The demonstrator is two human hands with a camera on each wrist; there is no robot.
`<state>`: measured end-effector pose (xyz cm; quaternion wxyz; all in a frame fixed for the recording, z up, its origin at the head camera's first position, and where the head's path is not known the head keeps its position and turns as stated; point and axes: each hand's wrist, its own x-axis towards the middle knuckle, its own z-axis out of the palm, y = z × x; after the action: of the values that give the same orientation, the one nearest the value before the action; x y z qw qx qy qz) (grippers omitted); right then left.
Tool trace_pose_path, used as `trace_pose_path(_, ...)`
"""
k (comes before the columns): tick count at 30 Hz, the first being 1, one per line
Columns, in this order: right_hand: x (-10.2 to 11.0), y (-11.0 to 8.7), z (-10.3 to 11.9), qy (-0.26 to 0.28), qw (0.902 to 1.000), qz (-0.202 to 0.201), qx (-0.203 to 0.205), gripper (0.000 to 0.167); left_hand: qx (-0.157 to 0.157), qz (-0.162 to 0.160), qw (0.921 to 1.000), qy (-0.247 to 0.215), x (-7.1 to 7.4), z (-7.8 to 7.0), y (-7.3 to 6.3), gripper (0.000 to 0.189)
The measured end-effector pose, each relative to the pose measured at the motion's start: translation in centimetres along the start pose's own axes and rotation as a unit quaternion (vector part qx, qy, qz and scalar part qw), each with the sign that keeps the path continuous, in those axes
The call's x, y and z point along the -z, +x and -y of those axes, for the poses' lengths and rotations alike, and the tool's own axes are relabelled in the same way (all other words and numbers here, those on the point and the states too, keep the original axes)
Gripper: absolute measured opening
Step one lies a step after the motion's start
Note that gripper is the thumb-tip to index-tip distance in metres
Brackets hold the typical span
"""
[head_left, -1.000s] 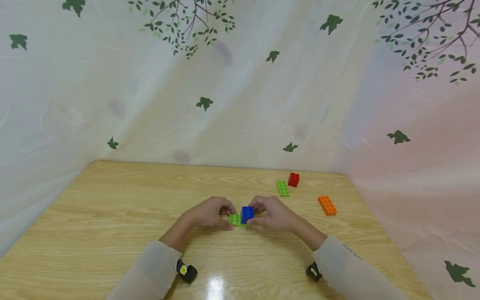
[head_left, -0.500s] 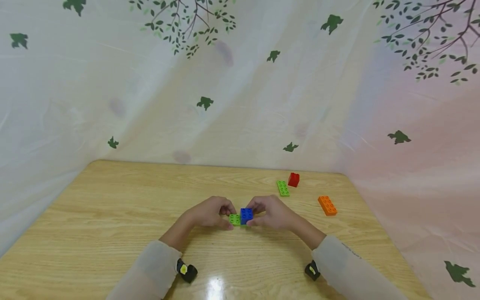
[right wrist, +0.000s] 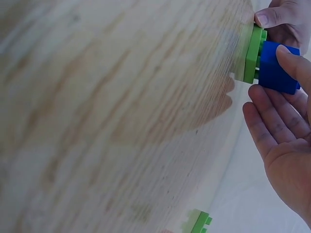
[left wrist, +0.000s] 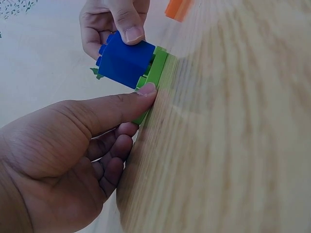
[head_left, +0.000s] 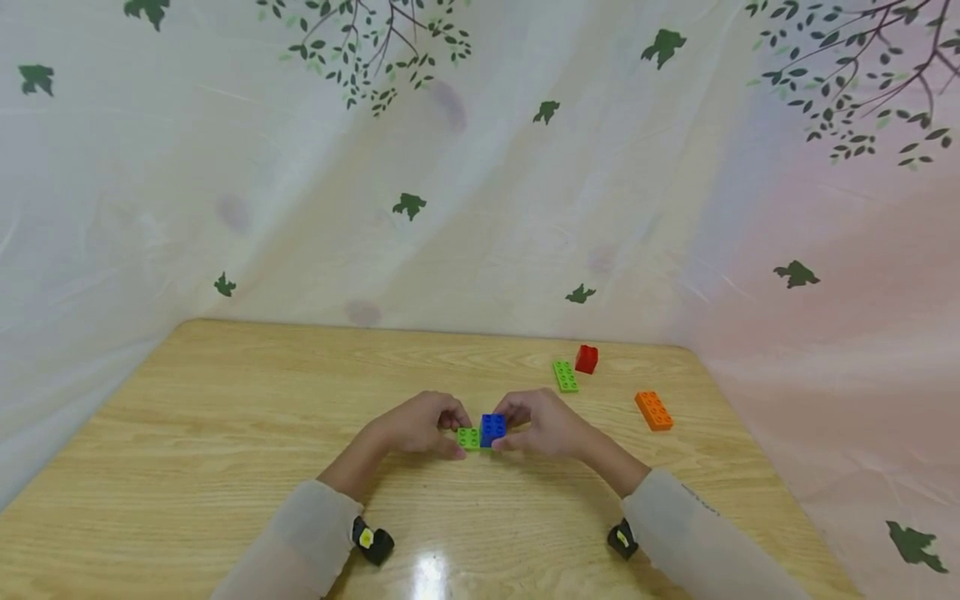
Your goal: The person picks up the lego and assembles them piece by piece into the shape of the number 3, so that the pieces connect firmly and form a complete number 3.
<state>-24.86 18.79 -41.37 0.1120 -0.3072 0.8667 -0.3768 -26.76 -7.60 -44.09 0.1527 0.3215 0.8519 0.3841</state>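
Observation:
Near the middle of the table, my left hand (head_left: 420,423) pinches a flat green toy brick (head_left: 468,437) by its left end, thumb in front. The green brick lies on the wood, studs up. My right hand (head_left: 543,423) holds a taller blue brick (head_left: 492,430) between thumb and fingers, over the right part of the green one. In the left wrist view, green studs show in a narrow gap beneath the blue brick (left wrist: 124,60), which looks slightly tilted. The right wrist view also shows studs between the blue brick (right wrist: 277,68) and the green brick (right wrist: 251,56).
Farther back on the right lie a second flat green brick (head_left: 566,377) and a red brick (head_left: 587,359) beside it. An orange brick (head_left: 655,411) lies nearer the right edge of the wooden table (head_left: 262,392). A leaf-printed cloth (head_left: 480,250) hangs behind.
My right hand has shifted the blue brick slightly left over the green one. The left hand keeps its hold on the green brick, nearly still.

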Motion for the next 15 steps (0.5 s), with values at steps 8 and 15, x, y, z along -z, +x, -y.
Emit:
trace_pose_path(8, -0.17, 0.27, -0.15, 0.006, 1.0, 0.002, -0.005, 0.026, -0.004, 0.0, 1.0, 0.0, -0.11, 0.18, -0.03, 0.032)
trace_pose_path(15, -0.23, 0.38, -0.45, 0.012, 0.9999, 0.004, -0.009, 0.026, 0.004, 0.002, 1.0, -0.003, -0.05, 0.12, -0.03, 0.032)
